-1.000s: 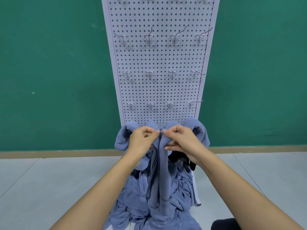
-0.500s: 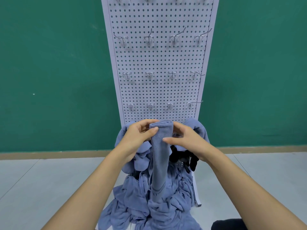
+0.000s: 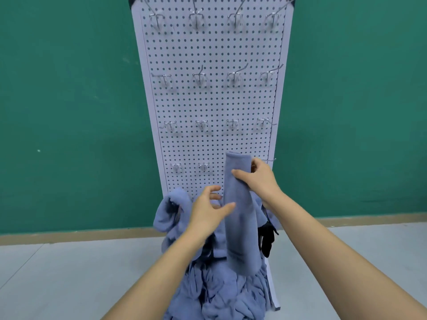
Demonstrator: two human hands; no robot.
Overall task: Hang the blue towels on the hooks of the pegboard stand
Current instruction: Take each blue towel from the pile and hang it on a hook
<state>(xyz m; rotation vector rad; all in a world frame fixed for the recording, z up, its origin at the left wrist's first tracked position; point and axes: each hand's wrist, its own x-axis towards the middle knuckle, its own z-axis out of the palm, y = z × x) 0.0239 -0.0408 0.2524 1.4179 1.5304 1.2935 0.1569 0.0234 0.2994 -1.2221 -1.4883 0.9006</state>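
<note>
A white pegboard stand (image 3: 212, 100) rises in front of me with rows of bare metal hooks (image 3: 201, 77). My right hand (image 3: 258, 179) grips a folded blue towel (image 3: 240, 215) near its top and holds it up against the bottom row of hooks. The towel hangs long and covers the third hook of that row. My left hand (image 3: 208, 211) hovers just left of the towel with its fingers spread and holds nothing. A heap of more blue towels (image 3: 219, 289) lies at the foot of the stand.
A green wall (image 3: 69, 112) stands behind the pegboard above a tan baseboard (image 3: 80, 235). The floor (image 3: 69, 278) is pale grey. Something black (image 3: 268, 239) pokes out of the heap at the right. One bare hook (image 3: 269, 160) juts out beside my right hand.
The towel has risen from the heap up to the bottom hook row. My left hand has let go of it and dropped lower. The view has tilted upward.
</note>
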